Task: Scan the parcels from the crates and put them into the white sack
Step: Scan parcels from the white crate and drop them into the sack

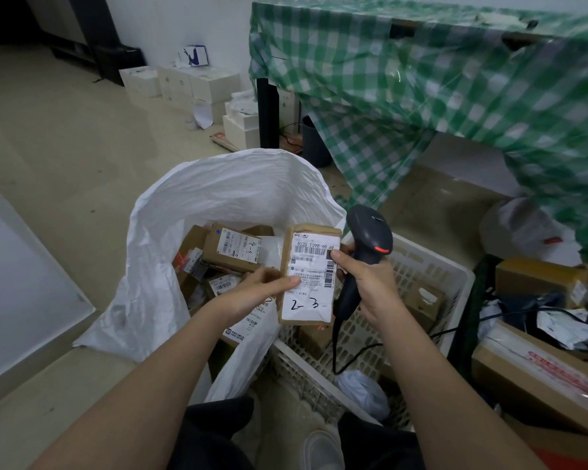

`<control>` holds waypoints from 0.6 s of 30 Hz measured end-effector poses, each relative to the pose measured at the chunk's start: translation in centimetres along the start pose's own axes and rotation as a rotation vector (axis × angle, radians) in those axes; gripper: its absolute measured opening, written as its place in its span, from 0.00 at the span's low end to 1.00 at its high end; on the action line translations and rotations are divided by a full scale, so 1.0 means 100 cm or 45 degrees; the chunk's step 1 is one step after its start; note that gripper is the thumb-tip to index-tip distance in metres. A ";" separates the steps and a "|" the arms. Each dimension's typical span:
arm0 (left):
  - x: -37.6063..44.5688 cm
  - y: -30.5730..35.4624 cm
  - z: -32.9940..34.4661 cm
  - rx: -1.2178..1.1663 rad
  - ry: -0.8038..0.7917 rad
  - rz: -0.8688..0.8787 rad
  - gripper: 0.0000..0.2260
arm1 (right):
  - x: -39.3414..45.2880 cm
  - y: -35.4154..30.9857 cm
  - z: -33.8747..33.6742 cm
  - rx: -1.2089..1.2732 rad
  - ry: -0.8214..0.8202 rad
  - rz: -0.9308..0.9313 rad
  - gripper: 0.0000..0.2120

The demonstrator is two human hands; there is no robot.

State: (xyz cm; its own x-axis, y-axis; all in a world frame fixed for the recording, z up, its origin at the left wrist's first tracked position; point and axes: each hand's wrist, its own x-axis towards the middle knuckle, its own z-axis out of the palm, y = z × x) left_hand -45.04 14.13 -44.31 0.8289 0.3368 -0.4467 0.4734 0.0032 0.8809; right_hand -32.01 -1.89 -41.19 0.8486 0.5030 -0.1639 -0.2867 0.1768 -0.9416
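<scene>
The parcel (308,274) is a small brown cardboard box with a white shipping label covering most of its face: barcodes, fine print, and "2-3" handwritten in black near the bottom. It is held upright, label toward the person, above the gap where the white sack (190,212) meets the white crate (431,266).

The sack stands open just left of the crate, its mouth wide and its far edge raised like a hood. Several labelled brown boxes (233,247) already lie inside, with room above them. The crate's slatted wall touches the sack's side; more boxes sit in its bottom. To the right a second heap of parcels (540,361) crowds in, and a table under a green checked cloth (455,96) overhangs behind. The floor to the left is open.

The left hand (255,288) pinches the parcel's left edge, thumb on the label and fingers behind. The right hand (362,276) curls round the handle of a black scanner (367,242), its head tilted up behind the parcel, while that thumb presses on the label's right edge. Both forearms reach forward from below.
</scene>
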 end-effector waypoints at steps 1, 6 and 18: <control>0.000 0.000 -0.001 -0.044 0.002 0.007 0.51 | -0.001 0.000 0.001 -0.031 -0.024 -0.009 0.10; 0.002 0.003 0.000 -0.136 -0.012 0.012 0.38 | -0.002 0.001 0.007 -0.152 -0.046 -0.048 0.08; 0.013 -0.014 -0.017 -0.149 0.405 -0.004 0.36 | -0.016 0.008 0.003 -0.773 -0.136 0.076 0.09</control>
State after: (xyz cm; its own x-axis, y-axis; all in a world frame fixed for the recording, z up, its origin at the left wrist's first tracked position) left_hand -45.12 16.18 -45.82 0.6844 0.6132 -0.3945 0.4230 0.1067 0.8998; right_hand -33.73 -2.26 -41.56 0.7809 0.5845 -0.2203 -0.0012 -0.3513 -0.9362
